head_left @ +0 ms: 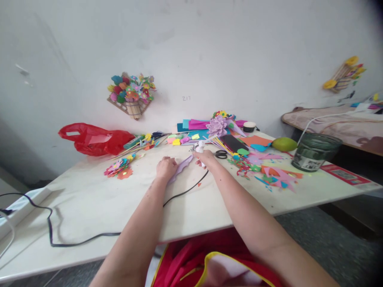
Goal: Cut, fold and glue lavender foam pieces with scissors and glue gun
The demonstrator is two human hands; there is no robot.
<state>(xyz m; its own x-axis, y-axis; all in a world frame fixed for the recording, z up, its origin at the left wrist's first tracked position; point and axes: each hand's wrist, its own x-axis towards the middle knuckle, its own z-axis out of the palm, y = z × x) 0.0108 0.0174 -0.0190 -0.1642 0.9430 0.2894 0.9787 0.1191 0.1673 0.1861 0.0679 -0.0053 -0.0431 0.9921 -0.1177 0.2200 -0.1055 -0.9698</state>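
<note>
My right hand point(206, 156) is wrapped round a white hot glue gun point(201, 148), with a black cord running from it toward the left. The gun's metal tip is over the far end of a light purple foam strip point(183, 167) with a wavy edge. At the strip's left side is my left hand point(166, 168), its fingers curled and closed at the strip's edge; the fingertips are partly hidden. Black-handled scissors point(221, 154) lie just right of the glue gun. Beyond the hands stands a light purple foam flower point(217, 126).
Foam flower cutouts point(119, 166) and a red plastic bag point(95, 139) lie on the left. Foam scraps point(278, 177), a green fruit point(284, 144) and a glass jar point(315, 151) occupy the right. The black cord point(86, 240) crosses the table near a power strip point(24, 209).
</note>
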